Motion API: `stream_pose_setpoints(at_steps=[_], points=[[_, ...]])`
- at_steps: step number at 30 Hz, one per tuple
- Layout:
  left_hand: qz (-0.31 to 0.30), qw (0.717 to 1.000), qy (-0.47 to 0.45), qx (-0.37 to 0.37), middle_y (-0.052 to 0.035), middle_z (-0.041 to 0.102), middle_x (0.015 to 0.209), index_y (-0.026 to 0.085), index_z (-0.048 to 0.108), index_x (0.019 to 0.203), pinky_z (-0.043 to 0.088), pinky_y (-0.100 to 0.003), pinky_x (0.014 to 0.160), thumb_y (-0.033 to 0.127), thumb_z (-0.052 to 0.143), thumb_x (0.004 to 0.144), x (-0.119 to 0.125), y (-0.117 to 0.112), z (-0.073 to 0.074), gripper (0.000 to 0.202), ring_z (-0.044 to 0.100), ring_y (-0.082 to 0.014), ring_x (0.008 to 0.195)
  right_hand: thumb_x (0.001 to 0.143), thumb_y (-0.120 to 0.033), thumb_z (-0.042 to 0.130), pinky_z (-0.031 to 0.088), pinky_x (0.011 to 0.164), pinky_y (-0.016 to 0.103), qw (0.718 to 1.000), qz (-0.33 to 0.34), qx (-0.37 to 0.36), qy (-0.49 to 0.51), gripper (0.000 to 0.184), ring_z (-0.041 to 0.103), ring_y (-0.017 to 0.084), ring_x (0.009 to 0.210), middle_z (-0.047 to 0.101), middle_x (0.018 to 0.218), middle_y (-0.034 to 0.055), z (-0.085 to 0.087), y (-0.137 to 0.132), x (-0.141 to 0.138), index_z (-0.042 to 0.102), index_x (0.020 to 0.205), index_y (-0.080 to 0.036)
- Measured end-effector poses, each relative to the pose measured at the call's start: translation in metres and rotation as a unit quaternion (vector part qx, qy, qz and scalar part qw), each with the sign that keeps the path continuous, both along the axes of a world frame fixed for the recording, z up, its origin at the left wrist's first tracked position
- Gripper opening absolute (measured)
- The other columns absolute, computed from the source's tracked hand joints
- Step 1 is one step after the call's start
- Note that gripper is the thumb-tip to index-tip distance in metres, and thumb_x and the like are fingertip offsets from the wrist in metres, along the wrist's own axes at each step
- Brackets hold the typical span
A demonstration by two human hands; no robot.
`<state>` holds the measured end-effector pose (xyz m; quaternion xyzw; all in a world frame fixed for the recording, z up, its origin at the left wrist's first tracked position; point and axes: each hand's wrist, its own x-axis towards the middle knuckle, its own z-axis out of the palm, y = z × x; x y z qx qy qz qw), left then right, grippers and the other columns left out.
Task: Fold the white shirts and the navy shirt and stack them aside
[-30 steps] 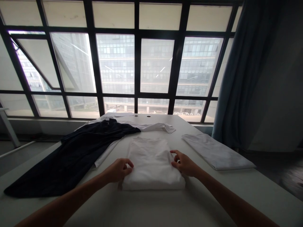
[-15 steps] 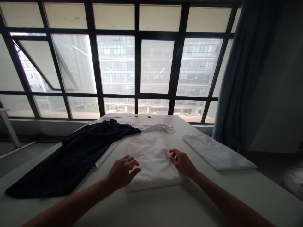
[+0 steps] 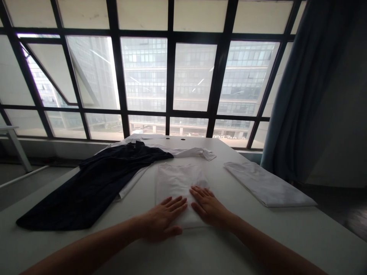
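Note:
A folded white garment point(image 3: 177, 177) lies flat on the white table point(image 3: 189, 252) in front of me. Both palms are down on its nearer half. My left hand point(image 3: 166, 217) has its fingers stretched out over the near left part of the cloth. On the right part rests my right hand point(image 3: 208, 204), fingers extended and angled inward. The fingertips of the two hands almost meet at the middle. Part of the garment's near edge is hidden beneath them.
To the left a dark navy garment point(image 3: 94, 187) is spread over a white long-sleeved garment point(image 3: 197, 152). Another folded white cloth point(image 3: 269, 185) lies along the table's right side. Behind the table stand framed windows point(image 3: 146, 76), with a blue curtain point(image 3: 295, 107) at right.
My hands have moved inward from the garment's two sides and now lie flat on top of it. Their curled fingers have straightened. The view has shifted slightly.

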<state>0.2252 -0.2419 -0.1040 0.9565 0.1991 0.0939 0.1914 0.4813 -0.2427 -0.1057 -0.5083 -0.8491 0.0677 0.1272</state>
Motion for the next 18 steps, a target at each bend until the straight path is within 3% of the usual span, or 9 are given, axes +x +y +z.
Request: stream_pose_setpoints(at_steps=[6,10,14,18], points=[[0.008,0.999,0.048,0.017,-0.0074,0.004,0.160,0.022,0.010,0.156,0.004,-0.045,0.120,0.059,0.032,0.097,-0.004,0.000,-0.001,0.073,0.004,-0.0266,0.148,0.096,-0.059,0.024,0.009,0.119,0.045,0.998,-0.025,-0.031,-0.051,0.070,0.018,0.024,0.147,0.025,0.158,0.0096,0.001,0.003,0.007,0.033,0.150,-0.016],[0.066,0.995,0.071,0.020,-0.0060,0.012,0.160,0.023,0.018,0.155,0.008,-0.043,0.120,0.059,0.022,0.099,-0.014,0.016,-0.003,0.067,0.008,-0.0241,0.148,0.097,-0.058,0.022,0.009,0.119,0.048,0.995,-0.060,-0.029,-0.068,0.069,0.016,0.024,0.147,0.023,0.158,0.0083,0.001,0.005,0.014,0.031,0.151,-0.017],[0.145,0.984,0.086,0.054,-0.0094,0.012,0.159,0.019,0.023,0.153,0.010,-0.043,0.120,0.064,0.025,0.096,-0.022,0.033,-0.004,0.073,0.008,-0.0259,0.148,0.097,-0.055,0.025,0.008,0.118,0.051,0.996,-0.051,0.029,-0.067,0.065,0.020,0.025,0.146,0.030,0.156,0.0107,0.003,0.004,0.015,0.037,0.149,-0.018],[0.136,0.983,0.096,0.073,-0.0109,0.012,0.159,0.020,0.024,0.153,0.010,-0.048,0.119,0.063,0.022,0.097,-0.016,0.020,-0.001,0.071,0.007,-0.0279,0.147,0.098,-0.052,0.029,0.010,0.119,0.049,0.995,-0.002,0.091,-0.032,0.059,0.026,0.024,0.144,0.035,0.154,0.0106,0.011,-0.001,0.007,0.041,0.146,-0.020]])
